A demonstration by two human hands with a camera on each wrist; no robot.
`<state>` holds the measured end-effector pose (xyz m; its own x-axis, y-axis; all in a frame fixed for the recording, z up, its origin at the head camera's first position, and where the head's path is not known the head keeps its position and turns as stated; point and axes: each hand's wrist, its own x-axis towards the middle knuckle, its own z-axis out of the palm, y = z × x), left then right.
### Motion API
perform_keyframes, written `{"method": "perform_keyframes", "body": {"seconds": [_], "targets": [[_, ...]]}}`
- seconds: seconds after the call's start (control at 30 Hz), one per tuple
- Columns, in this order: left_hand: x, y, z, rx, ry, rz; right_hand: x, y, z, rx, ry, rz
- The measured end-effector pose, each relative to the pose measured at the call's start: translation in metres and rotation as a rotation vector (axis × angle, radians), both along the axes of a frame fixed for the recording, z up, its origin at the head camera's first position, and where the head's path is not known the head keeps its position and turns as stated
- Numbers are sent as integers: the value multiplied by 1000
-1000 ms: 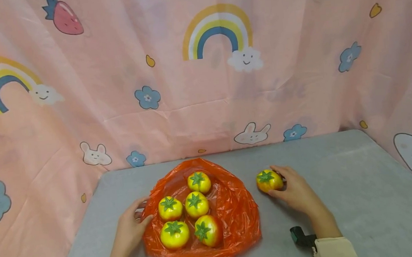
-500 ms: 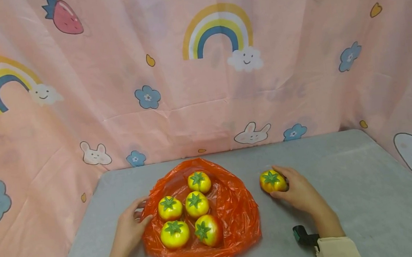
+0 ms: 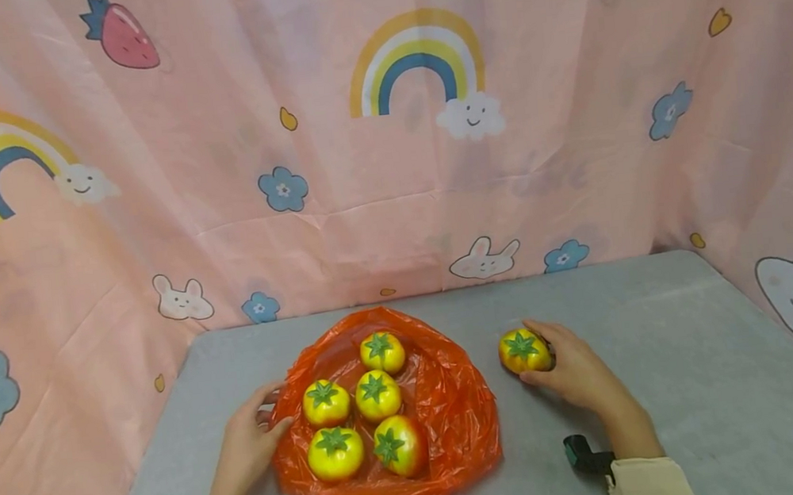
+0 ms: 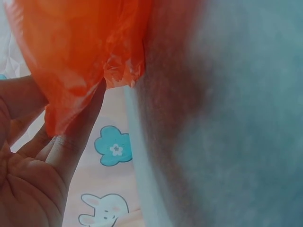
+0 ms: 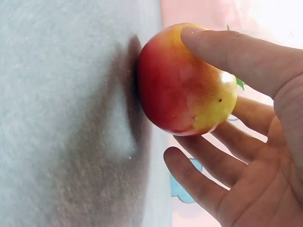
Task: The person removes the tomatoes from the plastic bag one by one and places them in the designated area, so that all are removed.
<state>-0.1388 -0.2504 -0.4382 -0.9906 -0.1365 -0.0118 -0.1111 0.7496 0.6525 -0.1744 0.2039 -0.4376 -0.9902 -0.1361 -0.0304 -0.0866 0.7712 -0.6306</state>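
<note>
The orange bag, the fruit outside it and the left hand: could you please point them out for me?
Orange bag (image 3: 455,405), head view: bare crumpled plastic.
Fruit outside the bag (image 5: 177,85), right wrist view: its reddish skin.
Left hand (image 3: 248,437), head view: back of the hand.

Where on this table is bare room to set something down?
Most room: the table right of the right hand, up to the curtain. A narrow bare strip separates the orange bag from the fruit in that hand. Crowded: the bag, five fruits clustered inside, left hand at its edge.
</note>
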Motion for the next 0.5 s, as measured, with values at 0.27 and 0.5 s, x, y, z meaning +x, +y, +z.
{"method": "perform_keyframes", "body": {"seconds": [0.27,0.5], "targets": [[0,0,0,9,-16,2,4,-3,13,11,19,-4],[1,0,1,12,4,-11,9,-15,33,17,96,17]]}}
